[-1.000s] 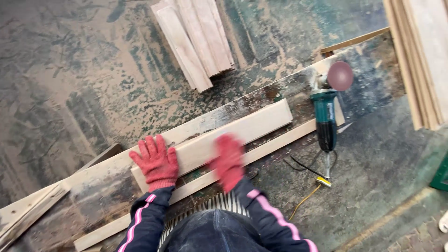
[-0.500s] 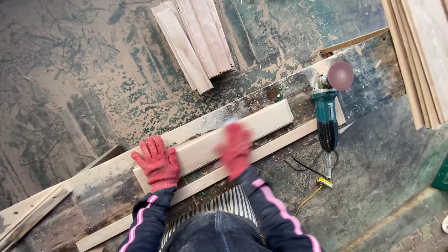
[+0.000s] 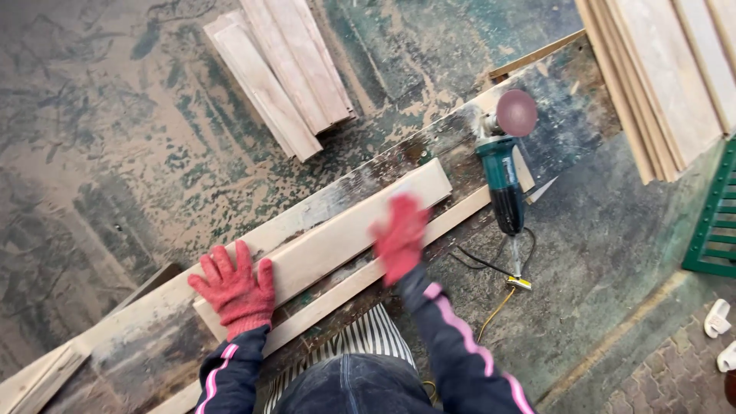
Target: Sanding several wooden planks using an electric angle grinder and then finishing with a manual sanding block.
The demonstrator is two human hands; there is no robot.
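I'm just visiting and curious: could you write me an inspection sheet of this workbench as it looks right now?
Surface: worn green bench, dusty and scuffed.
Job's things: pale plank lying between long wooden strips.
Clutter: stack of short boards; leaning boards at right.
Hands: left hand, red-gloved, flat on the plank's end; right hand, red-gloved and blurred, on the plank.
Cables: black cord and yellow cord by the green sander.
Surroundings: green crate; brick floor.

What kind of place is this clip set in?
Most likely a small woodworking shop. A dust-caked workbench carries stacks of cut wooden boards, and a corded angle grinder with a sanding disc lies beside the plank under both gloved hands.
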